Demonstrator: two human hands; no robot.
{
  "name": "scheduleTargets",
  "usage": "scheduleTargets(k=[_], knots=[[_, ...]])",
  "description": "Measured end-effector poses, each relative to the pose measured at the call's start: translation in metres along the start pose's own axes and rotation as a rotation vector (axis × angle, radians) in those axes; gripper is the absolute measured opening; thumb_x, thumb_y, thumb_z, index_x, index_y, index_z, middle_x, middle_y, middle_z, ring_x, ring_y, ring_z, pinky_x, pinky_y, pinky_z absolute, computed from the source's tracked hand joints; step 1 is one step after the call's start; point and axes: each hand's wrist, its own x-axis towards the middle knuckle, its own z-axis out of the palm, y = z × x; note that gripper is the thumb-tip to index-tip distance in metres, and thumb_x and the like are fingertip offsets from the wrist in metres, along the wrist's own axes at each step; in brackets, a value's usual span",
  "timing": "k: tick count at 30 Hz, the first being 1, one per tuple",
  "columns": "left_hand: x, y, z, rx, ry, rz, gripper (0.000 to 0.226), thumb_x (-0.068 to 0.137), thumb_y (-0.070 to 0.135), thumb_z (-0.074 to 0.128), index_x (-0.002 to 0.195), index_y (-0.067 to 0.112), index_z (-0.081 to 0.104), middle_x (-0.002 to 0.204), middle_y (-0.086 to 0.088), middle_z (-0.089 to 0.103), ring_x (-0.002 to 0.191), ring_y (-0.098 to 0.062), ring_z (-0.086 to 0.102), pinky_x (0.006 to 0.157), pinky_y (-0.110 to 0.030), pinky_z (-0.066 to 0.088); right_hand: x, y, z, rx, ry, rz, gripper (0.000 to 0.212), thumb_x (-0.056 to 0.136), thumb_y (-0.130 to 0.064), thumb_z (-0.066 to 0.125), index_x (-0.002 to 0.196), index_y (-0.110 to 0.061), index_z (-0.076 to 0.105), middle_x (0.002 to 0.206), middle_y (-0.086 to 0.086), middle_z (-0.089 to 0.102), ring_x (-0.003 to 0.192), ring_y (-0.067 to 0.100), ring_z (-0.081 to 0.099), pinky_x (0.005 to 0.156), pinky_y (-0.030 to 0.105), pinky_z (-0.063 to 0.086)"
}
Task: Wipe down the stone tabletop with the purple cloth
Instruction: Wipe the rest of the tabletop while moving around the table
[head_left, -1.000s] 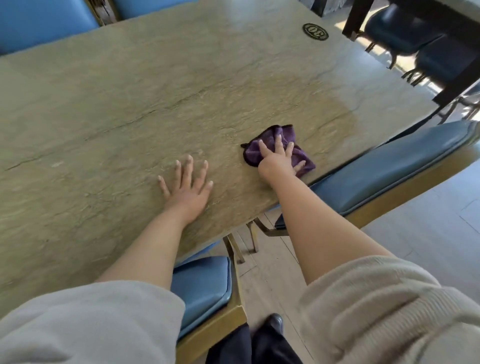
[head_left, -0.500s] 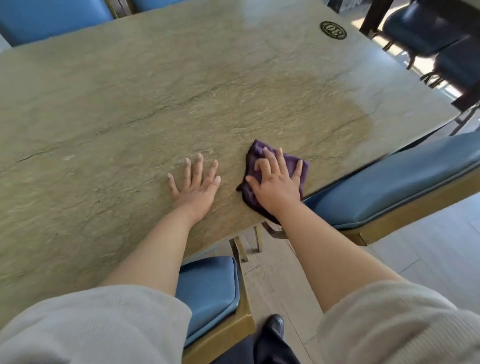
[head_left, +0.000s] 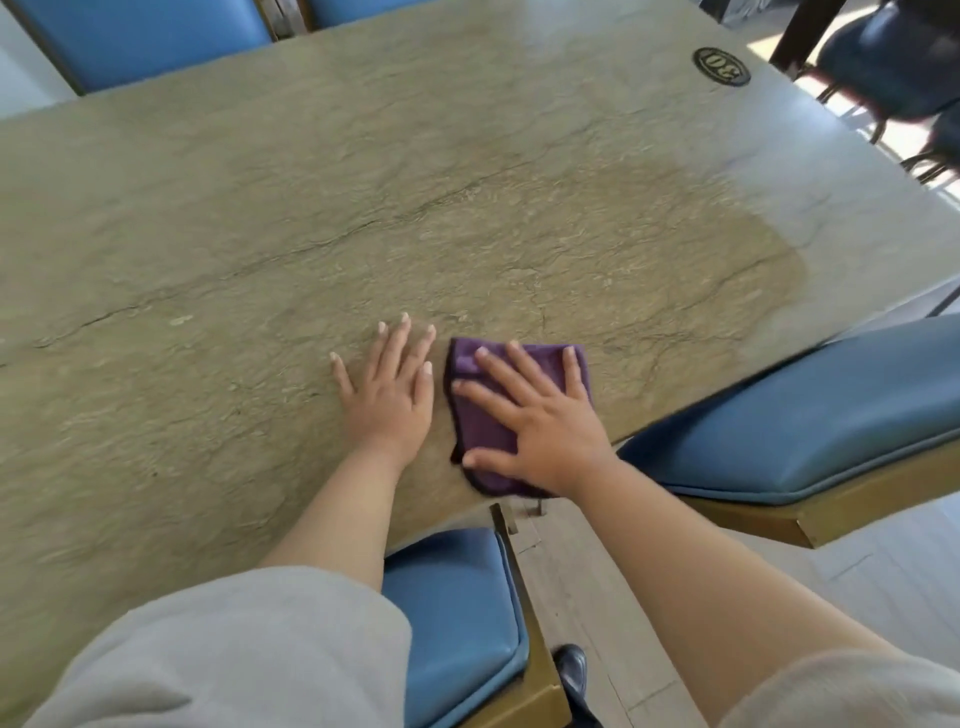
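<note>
The stone tabletop (head_left: 363, 208) fills most of the head view, greenish-beige with dark veins. The purple cloth (head_left: 480, 426) lies flat near the table's front edge, its lower corner reaching that edge. My right hand (head_left: 540, 415) presses down on the cloth with fingers spread, covering its right and middle part. Just left of the cloth, my left hand (head_left: 389, 389) rests flat on the bare stone with fingers apart, holding nothing.
A round black number badge (head_left: 722, 66) sits at the far right corner. Blue padded chairs stand around the table: one (head_left: 810, 410) at the right edge, one (head_left: 452, 618) below the front edge, two at the far side. More dark chairs stand at the upper right.
My right hand has dragged the cloth leftward and toward the front edge, ending beside my left hand. The cloth has gone from bunched to flatter. My left hand has stayed planted.
</note>
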Motion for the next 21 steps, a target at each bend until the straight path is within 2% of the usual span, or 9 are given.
scheduleTargets(k=[4, 6, 8, 12, 14, 15, 17, 21], knots=[[0.004, -0.002, 0.007, 0.049, -0.002, 0.012, 0.055, 0.096, 0.046, 0.002, 0.151, 0.043, 0.008, 0.161, 0.017, -0.003, 0.147, -0.006, -0.011, 0.116, -0.055, -0.010, 0.055, 0.019, -0.008, 0.082, 0.052, 0.411, 0.077, 0.079, -0.083, 0.014, 0.147, -0.048, 0.004, 0.160, -0.012, -0.006, 0.146, 0.019, -0.015, 0.108, 0.067, -0.012], [0.004, -0.003, 0.008, 0.043, 0.006, 0.014, 0.055, 0.096, 0.045, 0.003, 0.151, 0.041, 0.006, 0.161, 0.017, -0.004, 0.147, -0.005, -0.012, 0.116, -0.055, -0.011, 0.077, 0.016, -0.012, 0.107, 0.035, 0.524, 0.078, 0.081, -0.081, 0.013, 0.149, -0.043, 0.003, 0.160, -0.010, -0.008, 0.146, 0.021, -0.017, 0.107, 0.068, -0.013], [0.005, -0.003, 0.008, 0.024, 0.006, 0.011, 0.059, 0.095, 0.043, 0.003, 0.153, 0.035, 0.004, 0.161, 0.017, -0.004, 0.147, -0.005, -0.011, 0.116, -0.055, -0.011, 0.079, -0.001, -0.013, 0.088, 0.045, 0.497, 0.077, 0.084, -0.077, 0.014, 0.150, -0.039, 0.003, 0.160, -0.009, -0.008, 0.146, 0.023, -0.017, 0.107, 0.068, -0.012], [0.005, -0.003, 0.005, 0.048, -0.003, 0.005, 0.064, 0.091, 0.042, -0.002, 0.154, 0.031, 0.003, 0.161, 0.016, -0.005, 0.147, -0.006, -0.011, 0.117, -0.057, -0.006, 0.026, -0.024, 0.000, 0.035, 0.103, 0.062, 0.074, 0.085, -0.075, 0.027, 0.149, -0.040, 0.017, 0.160, -0.009, 0.009, 0.148, 0.022, -0.003, 0.110, 0.067, 0.004], [0.007, -0.003, 0.005, 0.079, -0.004, 0.012, 0.063, 0.092, 0.045, -0.003, 0.154, 0.031, 0.003, 0.161, 0.016, -0.007, 0.147, -0.007, -0.012, 0.116, -0.058, -0.006, 0.014, -0.004, 0.000, 0.003, 0.067, -0.090, 0.073, 0.084, -0.077, 0.027, 0.149, -0.045, 0.014, 0.160, -0.011, 0.008, 0.148, 0.019, -0.002, 0.114, 0.063, 0.003], [0.006, -0.002, 0.005, 0.084, -0.004, 0.009, 0.063, 0.093, 0.047, -0.003, 0.154, 0.031, 0.003, 0.161, 0.016, -0.006, 0.147, -0.008, -0.011, 0.116, -0.058, -0.007, 0.015, 0.007, -0.003, -0.008, 0.049, -0.106, 0.073, 0.084, -0.077, 0.027, 0.148, -0.047, 0.011, 0.160, -0.012, 0.006, 0.148, 0.017, -0.003, 0.115, 0.060, 0.001], [0.006, -0.002, 0.008, 0.100, -0.012, 0.001, 0.064, 0.093, 0.051, -0.003, 0.153, 0.030, 0.000, 0.161, 0.015, -0.008, 0.147, -0.008, -0.012, 0.116, -0.058, -0.009, 0.029, 0.026, -0.005, -0.019, 0.041, -0.019, 0.071, 0.084, -0.078, 0.024, 0.147, -0.049, 0.008, 0.160, -0.014, 0.003, 0.148, 0.014, -0.006, 0.116, 0.057, -0.001], [0.009, -0.003, 0.007, 0.138, -0.062, 0.031, 0.065, 0.091, 0.053, -0.007, 0.151, 0.029, -0.012, 0.159, 0.014, -0.019, 0.146, -0.011, -0.019, 0.114, -0.060, -0.010, 0.074, 0.048, -0.017, 0.050, 0.063, 0.317, 0.070, 0.085, -0.076, 0.019, 0.147, -0.048, 0.006, 0.160, -0.013, -0.001, 0.147, 0.013, -0.008, 0.116, 0.056, -0.005]])
